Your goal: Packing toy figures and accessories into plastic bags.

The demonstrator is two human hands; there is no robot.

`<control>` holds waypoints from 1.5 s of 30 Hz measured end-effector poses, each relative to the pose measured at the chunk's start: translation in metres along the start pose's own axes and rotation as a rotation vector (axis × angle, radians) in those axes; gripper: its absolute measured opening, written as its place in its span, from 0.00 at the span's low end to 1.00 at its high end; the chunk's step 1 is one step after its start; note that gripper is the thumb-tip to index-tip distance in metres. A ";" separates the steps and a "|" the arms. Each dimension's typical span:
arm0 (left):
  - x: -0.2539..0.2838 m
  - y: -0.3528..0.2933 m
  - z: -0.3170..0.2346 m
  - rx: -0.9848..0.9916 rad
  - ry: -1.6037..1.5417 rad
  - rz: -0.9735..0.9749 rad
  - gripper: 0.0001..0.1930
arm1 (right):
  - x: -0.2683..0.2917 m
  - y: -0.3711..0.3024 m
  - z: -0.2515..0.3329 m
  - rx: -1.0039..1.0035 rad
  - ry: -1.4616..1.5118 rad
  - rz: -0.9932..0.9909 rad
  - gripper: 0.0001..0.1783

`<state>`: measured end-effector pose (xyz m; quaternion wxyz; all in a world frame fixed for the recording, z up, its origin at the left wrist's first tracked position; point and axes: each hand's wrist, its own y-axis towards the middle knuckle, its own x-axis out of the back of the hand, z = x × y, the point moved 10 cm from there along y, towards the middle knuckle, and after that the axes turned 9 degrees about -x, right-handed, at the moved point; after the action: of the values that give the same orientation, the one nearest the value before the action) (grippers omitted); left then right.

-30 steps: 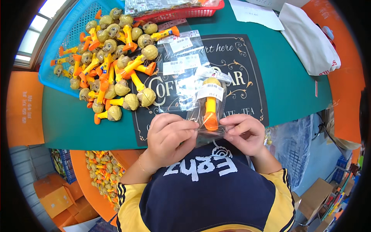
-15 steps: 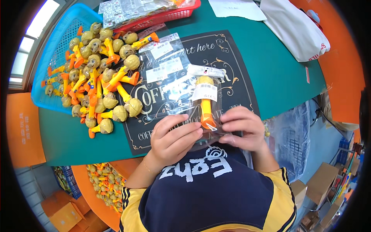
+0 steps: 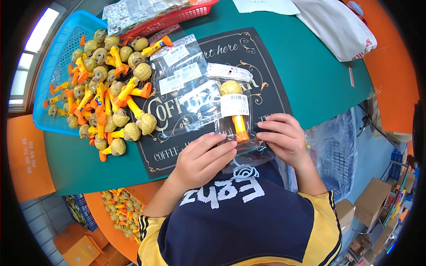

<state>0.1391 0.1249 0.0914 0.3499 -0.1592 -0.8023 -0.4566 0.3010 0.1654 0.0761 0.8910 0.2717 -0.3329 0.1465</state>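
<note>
A clear plastic bag (image 3: 229, 72) lies on a dark printed mat (image 3: 276, 99), its white header at the far end and its loose end toward me. Inside is a toy figure (image 3: 231, 87) with a round gold head, yellow body and orange foot; a white label covers its middle. At the bag's lower left, the fingers of my left hand (image 3: 202, 160) hold the plastic near the foot, with the thumb hidden. Curled fingers of my right hand (image 3: 286, 141) grip the bag's lower right edge. Left of it, flat clear bags (image 3: 191, 106) with white labels overlap.
A blue basket (image 3: 46, 95) of similar toys (image 3: 117, 147) stands at the left, some spilling onto the green table (image 3: 328, 95). At the back are a red basket (image 3: 177, 17) with printed packaging, paper (image 3: 266, 6) and a white bag (image 3: 335, 29). More toys (image 3: 124, 210) sit below the table's left edge.
The bagged toy now lies flatter, its foot covered by the plastic's lower end. My right hand has shifted slightly right and its fingers are drawn closer together. The view has shifted a little.
</note>
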 end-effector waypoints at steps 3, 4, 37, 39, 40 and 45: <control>-0.022 0.004 0.000 -0.004 -0.010 0.083 0.10 | -0.003 -0.012 -0.011 0.003 -0.067 0.010 0.16; -0.025 0.005 -0.001 -0.007 -0.013 0.089 0.10 | -0.002 -0.018 -0.012 -0.007 -0.069 -0.020 0.16; 0.038 0.021 -0.006 0.091 -0.113 -0.223 0.11 | 0.014 -0.004 0.025 0.024 0.698 -0.156 0.06; 0.053 0.034 -0.014 0.035 -0.135 -0.185 0.10 | 0.025 0.010 0.041 0.080 0.752 -0.127 0.05; 0.060 0.039 -0.017 0.027 -0.124 -0.191 0.10 | 0.029 0.013 0.049 0.095 0.749 -0.127 0.05; 0.086 0.056 -0.020 0.056 -0.199 -0.339 0.08 | 0.040 0.035 0.065 -0.003 0.850 -0.188 0.10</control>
<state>0.1190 0.1329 0.1940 0.1911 -0.0564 -0.8608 -0.4684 0.2812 0.1596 0.1573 0.9587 0.2152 0.0896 0.1630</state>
